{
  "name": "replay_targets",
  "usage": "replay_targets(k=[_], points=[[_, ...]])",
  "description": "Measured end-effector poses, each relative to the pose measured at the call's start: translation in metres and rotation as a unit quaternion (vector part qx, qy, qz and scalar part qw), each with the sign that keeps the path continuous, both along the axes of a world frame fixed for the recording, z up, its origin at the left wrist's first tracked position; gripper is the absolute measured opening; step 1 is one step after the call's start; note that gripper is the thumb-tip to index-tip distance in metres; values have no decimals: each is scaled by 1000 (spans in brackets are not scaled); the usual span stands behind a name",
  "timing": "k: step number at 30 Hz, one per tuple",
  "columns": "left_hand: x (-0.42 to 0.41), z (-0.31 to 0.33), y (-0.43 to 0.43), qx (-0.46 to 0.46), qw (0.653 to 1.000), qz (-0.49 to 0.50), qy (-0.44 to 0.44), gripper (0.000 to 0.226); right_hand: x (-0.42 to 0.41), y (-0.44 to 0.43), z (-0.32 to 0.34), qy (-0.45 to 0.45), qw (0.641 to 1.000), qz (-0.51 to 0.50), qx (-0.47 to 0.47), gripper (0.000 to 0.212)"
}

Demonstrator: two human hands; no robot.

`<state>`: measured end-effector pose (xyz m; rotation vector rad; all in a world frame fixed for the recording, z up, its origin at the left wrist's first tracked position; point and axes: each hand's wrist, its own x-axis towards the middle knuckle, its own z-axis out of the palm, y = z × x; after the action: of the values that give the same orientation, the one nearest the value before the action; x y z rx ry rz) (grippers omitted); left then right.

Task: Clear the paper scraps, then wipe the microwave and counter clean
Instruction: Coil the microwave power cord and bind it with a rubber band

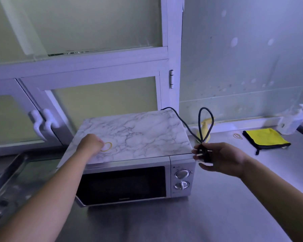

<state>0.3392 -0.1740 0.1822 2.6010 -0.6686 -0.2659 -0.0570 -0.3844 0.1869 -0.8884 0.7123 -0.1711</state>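
Steel worktop [217, 206] carries microwave [129, 172] w/ marble-print top; yellow cloth [266, 138] lies far right. Left hand [90, 144], fingers curled, at yellow rubber band [107, 146] on microwave top. Right hand [220, 158] pinches looped black power cord [202, 130] beside microwave.

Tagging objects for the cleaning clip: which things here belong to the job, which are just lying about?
Job:
microwave
counter
yellow cloth
left hand, on the microwave top by a rubber band
right hand, holding the looped power cord

Lying about:
rubber bands on counter
yellow bottle
cabinet handles
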Motion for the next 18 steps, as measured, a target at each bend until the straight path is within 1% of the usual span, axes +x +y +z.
replay_targets(k=[1,2,3,4,5,7,9,10,13,16,18], points=[[-6,3,-1,26,999,-16,-15,19,0,1,1,-7,1000,-5,13,24],[-14,5,-4,24,999,-37,-26,22,0,1,1,-17,1000,-7,24,24],[-26,7,-7,-4,998,-57,-23,22,0,1,1,-28,999,-8,34,24],[-42,10,-12,-57,995,-78,-4,19,1,0,1,-39,998,-8,42,24],[-61,14,-17,-118,987,-103,30,14,2,0,1,-50,998,-6,48,24],[-102,20,-34,-207,956,-167,125,10,7,1,3,-73,996,7,55,24],[-141,23,-53,-269,915,-199,228,16,13,3,5,-99,993,25,60,25],[-158,23,-62,-287,902,-203,252,18,16,3,6,-112,991,33,65,26],[-191,21,-82,-299,892,-198,276,16,22,4,2,-147,984,50,87,35],[-207,23,-92,-294,885,-191,308,7,27,4,-1,-163,979,70,100,23],[-212,25,-98,-292,880,-186,324,8,27,4,-2,-172,977,67,104,29]])
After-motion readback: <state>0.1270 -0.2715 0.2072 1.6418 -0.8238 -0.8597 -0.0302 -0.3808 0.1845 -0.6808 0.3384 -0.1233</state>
